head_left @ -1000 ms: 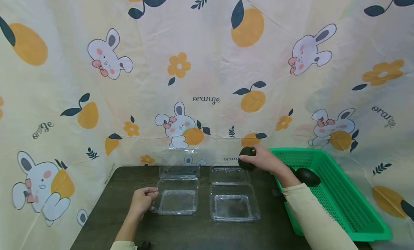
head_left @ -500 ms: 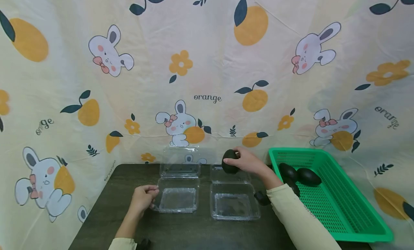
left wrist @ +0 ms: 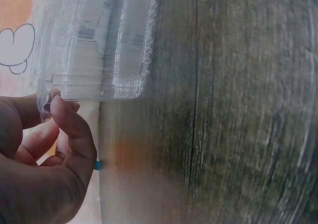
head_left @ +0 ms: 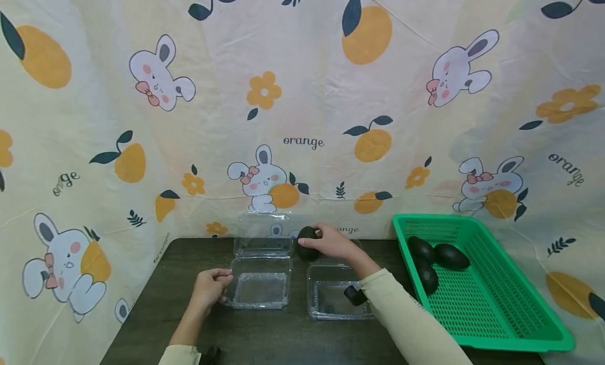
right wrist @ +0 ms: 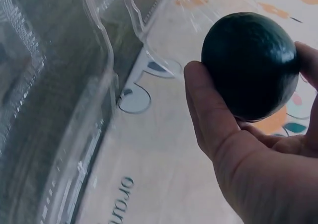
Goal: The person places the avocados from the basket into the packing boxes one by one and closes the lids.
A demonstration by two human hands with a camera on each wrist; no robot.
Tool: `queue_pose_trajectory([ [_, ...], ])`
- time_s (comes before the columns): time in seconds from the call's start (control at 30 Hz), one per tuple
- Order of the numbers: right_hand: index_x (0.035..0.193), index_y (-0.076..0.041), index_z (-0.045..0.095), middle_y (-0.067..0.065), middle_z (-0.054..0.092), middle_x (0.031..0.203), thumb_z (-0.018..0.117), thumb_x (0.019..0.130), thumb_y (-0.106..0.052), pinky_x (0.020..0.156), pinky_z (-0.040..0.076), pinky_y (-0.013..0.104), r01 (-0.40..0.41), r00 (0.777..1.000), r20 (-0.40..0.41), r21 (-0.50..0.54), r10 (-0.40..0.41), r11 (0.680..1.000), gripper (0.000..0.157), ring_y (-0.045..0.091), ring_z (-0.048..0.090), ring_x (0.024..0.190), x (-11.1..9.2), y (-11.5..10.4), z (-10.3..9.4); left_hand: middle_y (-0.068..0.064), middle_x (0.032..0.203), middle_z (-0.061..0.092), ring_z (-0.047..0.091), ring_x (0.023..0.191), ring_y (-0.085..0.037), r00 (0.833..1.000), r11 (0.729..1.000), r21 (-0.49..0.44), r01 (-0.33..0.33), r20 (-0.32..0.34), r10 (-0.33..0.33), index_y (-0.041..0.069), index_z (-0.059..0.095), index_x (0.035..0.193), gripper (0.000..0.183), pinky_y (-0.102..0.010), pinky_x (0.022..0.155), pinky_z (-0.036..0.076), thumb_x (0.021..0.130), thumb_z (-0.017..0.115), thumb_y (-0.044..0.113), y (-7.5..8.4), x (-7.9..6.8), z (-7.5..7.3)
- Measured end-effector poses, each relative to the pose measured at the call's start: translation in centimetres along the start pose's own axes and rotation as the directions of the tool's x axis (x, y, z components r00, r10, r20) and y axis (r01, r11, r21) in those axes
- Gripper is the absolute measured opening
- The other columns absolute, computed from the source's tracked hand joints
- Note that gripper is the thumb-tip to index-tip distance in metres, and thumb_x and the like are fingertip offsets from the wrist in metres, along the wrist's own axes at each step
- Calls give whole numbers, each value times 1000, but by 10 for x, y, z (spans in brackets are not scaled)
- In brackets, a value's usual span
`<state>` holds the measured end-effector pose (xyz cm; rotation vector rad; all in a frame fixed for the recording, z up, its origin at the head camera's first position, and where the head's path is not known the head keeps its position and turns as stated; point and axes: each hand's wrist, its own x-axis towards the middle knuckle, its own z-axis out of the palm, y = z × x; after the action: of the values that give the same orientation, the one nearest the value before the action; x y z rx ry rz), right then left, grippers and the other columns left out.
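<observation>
My right hand grips a dark green avocado in the air, between the two clear plastic clamshell containers. Fingers and thumb hold its sides in the right wrist view, where the avocado looks round and glossy. At the left, my left hand pinches the rim of the left clamshell container, which lies with its lid raised at the back. Thumb and fingertip meet on the rim of that container in the left wrist view. The right clamshell container is partly hidden behind my right arm.
A green plastic basket stands at the right with several dark avocados at its left end. The dark wooden table ends at the back against a patterned cloth. A black wrist device is on my right wrist.
My right hand has carried the avocado left, from beside the basket, over the right container's lid, to near the left container. My left hand stays at the left container's rim.
</observation>
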<state>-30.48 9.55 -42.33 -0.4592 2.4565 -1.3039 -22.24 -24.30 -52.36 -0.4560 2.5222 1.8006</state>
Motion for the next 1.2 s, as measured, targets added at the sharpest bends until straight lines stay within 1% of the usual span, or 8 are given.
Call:
queue_pose_trajectory([
  [0.13, 141, 2, 52, 22, 65, 126, 70, 97, -37, 87, 59, 43, 4, 1000, 19, 68, -6, 998, 62, 27, 66, 105, 5, 0, 13, -15, 89, 69, 55, 63, -16, 1000, 1000, 4, -1, -4, 1, -13, 66, 120, 25, -26, 48, 51, 100, 64, 2, 0, 0, -1],
  [0.33, 143, 3, 49, 21, 63, 126, 70, 98, -33, 86, 62, 44, 9, 996, 86, 141, -21, 990, 61, 26, 67, 103, 12, 4, 35, -15, 88, 69, 56, 63, -16, 1000, 1000, 0, -20, -3, 20, -14, 66, 118, 25, -26, 47, 51, 100, 64, 2, 1, -1, 1],
  [0.47, 145, 3, 48, 18, 63, 124, 69, 99, -36, 86, 60, 43, 21, 994, 101, 105, -32, 994, 64, 26, 66, 102, 17, 2, 47, -15, 87, 70, 56, 62, -15, 1000, 1000, -1, -21, -8, 21, -15, 67, 117, 24, -26, 47, 51, 99, 65, 2, 3, -1, 1],
  [0.57, 146, 2, 48, 17, 63, 125, 70, 98, -40, 88, 59, 43, 13, 995, 94, 63, -19, 998, 68, 25, 65, 103, 22, 0, 56, -14, 86, 70, 55, 61, -15, 1000, 1000, -2, -16, -9, 16, -14, 67, 117, 24, -26, 47, 51, 99, 65, 2, 3, -1, 1],
  [0.7, 144, 1, 51, 16, 63, 124, 72, 96, -42, 87, 60, 44, -5, 995, 103, 26, 2, 1000, 68, 25, 65, 103, 27, -4, 69, -14, 86, 70, 55, 61, -15, 1000, 1000, 4, -11, -9, 11, -14, 67, 118, 24, -26, 47, 51, 99, 65, 1, 3, -1, 1],
  [0.97, 142, 2, 51, 18, 61, 126, 77, 93, -36, 84, 62, 46, -57, 990, 132, 74, 47, 996, 67, 27, 67, 103, 28, -12, 94, -15, 87, 70, 57, 64, -16, 1000, 1000, 16, -9, -12, 9, -14, 67, 117, 24, -25, 48, 52, 99, 65, 1, 3, -2, 1],
  [1.13, 142, 2, 51, 18, 62, 125, 78, 92, -39, 83, 62, 44, -78, 988, 139, 39, 72, 996, 70, 26, 67, 99, 33, -17, 103, -16, 87, 70, 57, 64, -17, 1000, 1000, 26, -13, -18, 13, -14, 68, 116, 23, -25, 47, 51, 98, 65, 1, 3, -2, 2],
  [1.2, 142, 3, 50, 19, 62, 126, 78, 92, -38, 83, 63, 46, -94, 985, 152, 42, 86, 995, 71, 27, 68, 98, 34, -20, 105, -15, 87, 70, 57, 64, -17, 1000, 1000, 28, -14, -22, 14, -14, 68, 116, 23, -25, 47, 51, 99, 65, 1, 3, -2, 2],
])
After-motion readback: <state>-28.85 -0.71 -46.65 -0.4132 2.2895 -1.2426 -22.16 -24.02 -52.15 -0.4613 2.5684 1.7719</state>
